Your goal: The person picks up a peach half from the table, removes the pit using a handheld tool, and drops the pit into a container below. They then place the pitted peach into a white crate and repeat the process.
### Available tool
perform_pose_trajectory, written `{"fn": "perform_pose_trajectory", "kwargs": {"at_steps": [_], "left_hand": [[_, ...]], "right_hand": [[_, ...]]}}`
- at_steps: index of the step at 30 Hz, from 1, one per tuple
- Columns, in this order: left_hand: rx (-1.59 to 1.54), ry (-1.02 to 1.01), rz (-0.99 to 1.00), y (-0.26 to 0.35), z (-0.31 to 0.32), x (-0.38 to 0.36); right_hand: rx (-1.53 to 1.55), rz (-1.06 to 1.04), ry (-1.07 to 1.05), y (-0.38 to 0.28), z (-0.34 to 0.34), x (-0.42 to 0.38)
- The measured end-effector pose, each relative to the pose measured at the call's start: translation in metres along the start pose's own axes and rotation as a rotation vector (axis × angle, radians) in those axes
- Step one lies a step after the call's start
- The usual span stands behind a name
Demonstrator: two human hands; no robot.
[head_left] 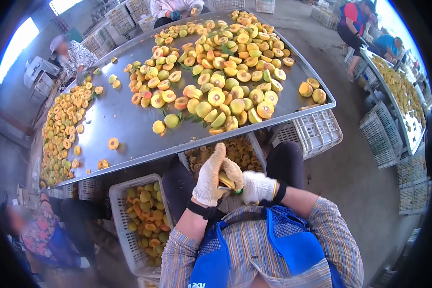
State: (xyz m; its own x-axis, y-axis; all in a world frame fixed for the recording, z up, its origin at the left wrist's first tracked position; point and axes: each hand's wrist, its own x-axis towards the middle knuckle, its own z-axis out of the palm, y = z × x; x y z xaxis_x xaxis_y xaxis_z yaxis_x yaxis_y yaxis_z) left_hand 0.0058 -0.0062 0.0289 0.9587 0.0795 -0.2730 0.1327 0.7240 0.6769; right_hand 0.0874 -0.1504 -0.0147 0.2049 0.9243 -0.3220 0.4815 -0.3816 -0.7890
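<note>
My left hand [210, 178], in a white knitted glove with a tan palm, is closed around a piece of yellow peach [226, 179], held in front of my lap. Close against it, my right hand [257, 186], gloved in white, is closed on a small tool with a green handle [238, 191]. A metal edge shows beside the fruit; most of the tool is hidden by the gloves. Just beyond my hands, on a metal-topped table [146, 152], lies a big heap of halved peaches [216, 98], several with the stone showing.
Below my hands sits a crate of pits and scraps [249, 152]. To the left stands a white crate of peach halves [125, 230]; an upturned white crate [318, 132] is under the table's right corner. Other people work around this table and at another table [393, 91] on the right.
</note>
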Motion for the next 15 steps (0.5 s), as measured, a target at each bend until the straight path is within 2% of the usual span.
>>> {"fn": "perform_pose_trajectory", "kwargs": {"at_steps": [2,3,4,5,6,7,8,10,11,12,14,15], "left_hand": [[0.135,0.165,0.0,0.002,0.009,0.003],[0.133,0.166,0.0,0.001,0.002,0.005],[0.035,-0.113,0.044,-0.001,-0.011,0.009],[-0.068,-0.392,0.095,-0.002,-0.017,0.012],[-0.143,-0.492,0.145,0.0,-0.016,0.013],[-0.189,-0.507,0.206,-0.004,-0.016,0.017],[-0.235,-0.521,0.269,-0.005,-0.014,0.021],[-0.296,0.2,0.289,-0.001,-0.014,0.022],[-0.414,0.289,0.349,-0.005,-0.029,0.03],[-0.428,0.44,0.358,0.004,-0.04,0.026],[-0.371,0.468,0.454,0.023,-0.069,0.01],[-0.265,0.462,0.525,0.029,-0.093,-0.005]], "right_hand": [[-0.257,0.015,-0.027,-0.005,-0.019,0.001],[-0.075,0.109,-0.134,-0.013,-0.021,0.003],[-0.075,0.11,-0.134,-0.008,-0.008,0.004],[0.238,-0.121,-0.083,0.002,0.016,0.005],[0.551,-0.354,-0.032,-0.002,0.023,0.006],[0.691,-0.265,-0.17,-0.004,0.025,0.001],[0.675,-0.243,-0.132,-0.012,0.023,-0.002],[0.527,-0.054,-0.197,-0.013,0.016,0.006],[0.558,-0.106,-0.079,-0.014,0.019,0.01],[0.513,0.064,-0.135,-0.015,0.009,0.01],[0.071,0.214,0.002,-0.018,-0.012,0.016],[-0.15,0.197,0.053,0.002,-0.016,0.022]]}}
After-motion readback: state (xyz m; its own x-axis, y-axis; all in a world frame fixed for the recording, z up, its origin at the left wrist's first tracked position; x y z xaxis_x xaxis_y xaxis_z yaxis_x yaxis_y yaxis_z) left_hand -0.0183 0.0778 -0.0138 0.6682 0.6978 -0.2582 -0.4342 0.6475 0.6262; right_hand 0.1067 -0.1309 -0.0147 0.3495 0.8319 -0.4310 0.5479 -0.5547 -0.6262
